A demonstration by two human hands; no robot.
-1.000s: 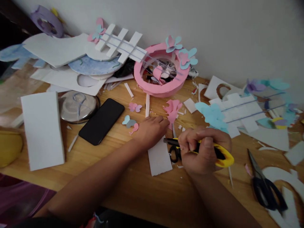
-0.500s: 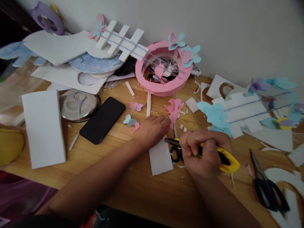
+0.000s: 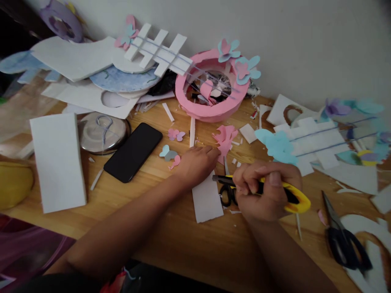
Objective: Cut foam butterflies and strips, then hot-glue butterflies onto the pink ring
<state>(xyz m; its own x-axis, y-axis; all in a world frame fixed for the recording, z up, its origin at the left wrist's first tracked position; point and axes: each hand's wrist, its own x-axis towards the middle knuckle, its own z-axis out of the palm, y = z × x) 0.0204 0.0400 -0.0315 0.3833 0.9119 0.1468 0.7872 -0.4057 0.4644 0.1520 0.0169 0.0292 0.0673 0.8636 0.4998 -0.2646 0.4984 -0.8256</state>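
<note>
The black phone (image 3: 133, 152) lay on the wooden desk (image 3: 183, 244). To the right of the phone, and somewhat nearer the person, was the white rectangular piece (image 3: 207, 205), its far end covered by the left hand (image 3: 198, 165). That hand was palm down, its fingers close together; whether they pinched anything could not be told. Farther right of the phone, the right hand (image 3: 265, 191) had its fingers clamped around 1 yellow-and-black cutter (image 3: 297, 200), whose dark tip pointed toward the phone's side. Whether the tip touched the white piece could not be made out.

Just right of the phone lay 2 small butterfly cutouts (image 3: 176, 134). Beyond the phone and to its right stood a pink ring (image 3: 210, 112) bearing 2 blue-and-pink flowers (image 3: 228, 52). A round metal tin (image 3: 117, 131) sat just left of the phone, a white block (image 3: 58, 162) farther left. Dark-handled scissors (image 3: 343, 244) lay far to the phone's right.
</note>
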